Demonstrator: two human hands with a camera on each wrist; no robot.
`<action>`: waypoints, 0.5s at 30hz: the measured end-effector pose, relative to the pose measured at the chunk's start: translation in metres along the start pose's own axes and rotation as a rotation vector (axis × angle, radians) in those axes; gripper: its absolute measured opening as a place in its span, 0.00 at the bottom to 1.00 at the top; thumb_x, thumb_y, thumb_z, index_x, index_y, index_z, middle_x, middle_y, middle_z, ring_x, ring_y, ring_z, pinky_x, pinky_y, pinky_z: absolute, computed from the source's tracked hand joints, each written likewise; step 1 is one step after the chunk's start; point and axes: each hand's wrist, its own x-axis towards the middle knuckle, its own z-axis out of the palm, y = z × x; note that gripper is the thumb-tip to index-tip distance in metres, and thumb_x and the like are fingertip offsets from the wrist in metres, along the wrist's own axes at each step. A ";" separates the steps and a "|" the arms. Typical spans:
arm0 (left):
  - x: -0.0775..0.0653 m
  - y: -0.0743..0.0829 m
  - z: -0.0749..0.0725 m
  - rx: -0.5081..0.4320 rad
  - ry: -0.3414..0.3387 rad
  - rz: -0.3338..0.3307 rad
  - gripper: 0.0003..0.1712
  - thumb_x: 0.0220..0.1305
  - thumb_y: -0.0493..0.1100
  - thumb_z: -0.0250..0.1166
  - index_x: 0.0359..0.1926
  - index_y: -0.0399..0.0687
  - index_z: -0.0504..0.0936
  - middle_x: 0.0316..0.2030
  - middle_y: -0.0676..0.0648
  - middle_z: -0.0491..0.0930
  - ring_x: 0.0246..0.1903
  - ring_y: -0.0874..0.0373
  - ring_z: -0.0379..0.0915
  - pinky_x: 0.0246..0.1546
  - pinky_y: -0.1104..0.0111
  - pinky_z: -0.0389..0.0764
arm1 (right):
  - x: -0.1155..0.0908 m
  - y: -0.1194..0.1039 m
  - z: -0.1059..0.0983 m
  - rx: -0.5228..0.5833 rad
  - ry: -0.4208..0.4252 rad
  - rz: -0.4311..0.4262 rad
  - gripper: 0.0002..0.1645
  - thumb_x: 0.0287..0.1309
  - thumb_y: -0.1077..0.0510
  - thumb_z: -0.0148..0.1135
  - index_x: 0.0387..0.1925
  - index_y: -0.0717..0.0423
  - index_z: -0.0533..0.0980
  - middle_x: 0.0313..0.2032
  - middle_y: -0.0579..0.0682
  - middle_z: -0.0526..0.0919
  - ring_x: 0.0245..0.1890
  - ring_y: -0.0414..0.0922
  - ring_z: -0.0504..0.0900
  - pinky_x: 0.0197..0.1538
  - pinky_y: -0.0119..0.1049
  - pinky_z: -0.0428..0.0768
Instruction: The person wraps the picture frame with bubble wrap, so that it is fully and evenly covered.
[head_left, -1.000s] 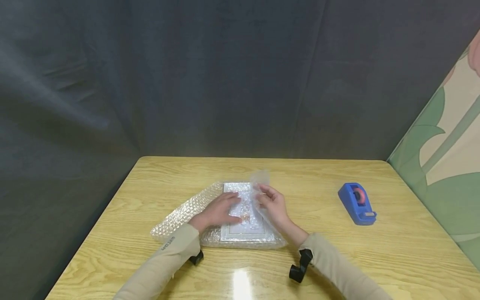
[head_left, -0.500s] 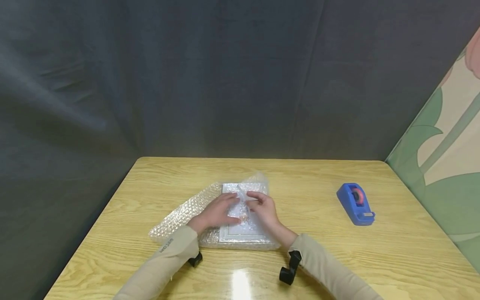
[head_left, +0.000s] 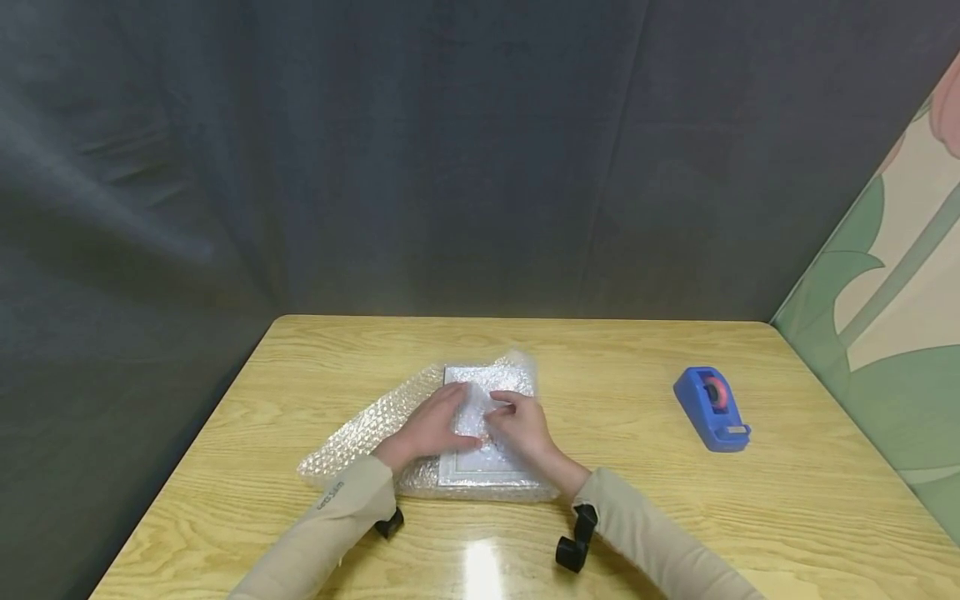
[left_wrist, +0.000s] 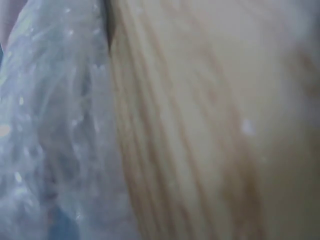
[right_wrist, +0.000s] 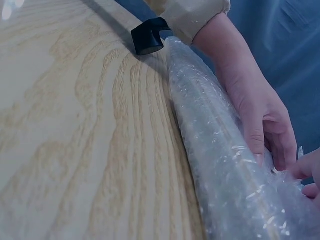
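A flat picture frame (head_left: 487, 475) with a pale border lies on the table under clear bubble wrap (head_left: 367, 425), which spreads out to its left. My left hand (head_left: 427, 425) rests on the wrapped frame, thumb and fingers spread apart. Just to its right, my right hand (head_left: 522, 427) pinches the folded-over bubble wrap between thumb and fingers. In the right wrist view the wrapped edge runs below the left hand (right_wrist: 257, 105), and the curled right fingers (right_wrist: 307, 170) show at the right border. The left wrist view has only bubble wrap (left_wrist: 60, 110) beside bare wood.
A blue tape dispenser (head_left: 712, 408) with a pink-cored roll stands to the right on the wooden table (head_left: 600, 358). A dark curtain (head_left: 465, 167) hangs behind, and a floral panel (head_left: 900, 333) borders the right side. Small black cameras (head_left: 573, 550) hang from the wrists.
My right hand has moved left across the frame, drawing the right-hand flap of bubble wrap over it toward the left hand. The left hand stays almost in place.
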 end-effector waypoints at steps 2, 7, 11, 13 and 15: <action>0.000 0.000 0.000 -0.010 0.005 -0.004 0.52 0.45 0.59 0.68 0.66 0.38 0.57 0.66 0.43 0.57 0.66 0.49 0.49 0.64 0.55 0.54 | -0.001 -0.001 0.000 -0.015 -0.004 -0.001 0.23 0.42 0.69 0.62 0.46 0.69 0.75 0.26 0.56 0.83 0.26 0.45 0.81 0.27 0.31 0.80; 0.000 0.001 0.000 -0.044 0.004 -0.040 0.57 0.44 0.59 0.69 0.68 0.39 0.51 0.66 0.40 0.55 0.65 0.47 0.49 0.63 0.54 0.56 | -0.003 -0.004 0.000 -0.091 -0.015 -0.047 0.24 0.40 0.69 0.63 0.45 0.70 0.75 0.26 0.56 0.83 0.28 0.46 0.81 0.28 0.30 0.80; 0.000 0.002 0.000 -0.063 0.007 -0.070 0.61 0.42 0.59 0.70 0.70 0.42 0.45 0.66 0.39 0.54 0.65 0.46 0.50 0.63 0.54 0.57 | -0.003 -0.003 0.000 -0.126 -0.030 -0.070 0.24 0.40 0.69 0.65 0.45 0.70 0.75 0.27 0.56 0.82 0.29 0.46 0.81 0.30 0.30 0.80; 0.001 0.002 0.000 -0.072 0.014 -0.076 0.62 0.42 0.58 0.71 0.70 0.43 0.45 0.66 0.39 0.54 0.64 0.45 0.51 0.62 0.53 0.57 | -0.003 -0.003 0.000 -0.132 -0.037 -0.080 0.25 0.40 0.69 0.65 0.45 0.70 0.75 0.28 0.56 0.82 0.29 0.46 0.80 0.29 0.30 0.80; 0.001 0.003 0.000 -0.081 0.025 -0.077 0.62 0.41 0.58 0.72 0.70 0.43 0.45 0.66 0.39 0.54 0.64 0.45 0.51 0.62 0.53 0.58 | -0.003 -0.003 0.000 -0.133 -0.043 -0.077 0.25 0.39 0.68 0.66 0.46 0.69 0.75 0.30 0.56 0.82 0.30 0.46 0.79 0.30 0.29 0.79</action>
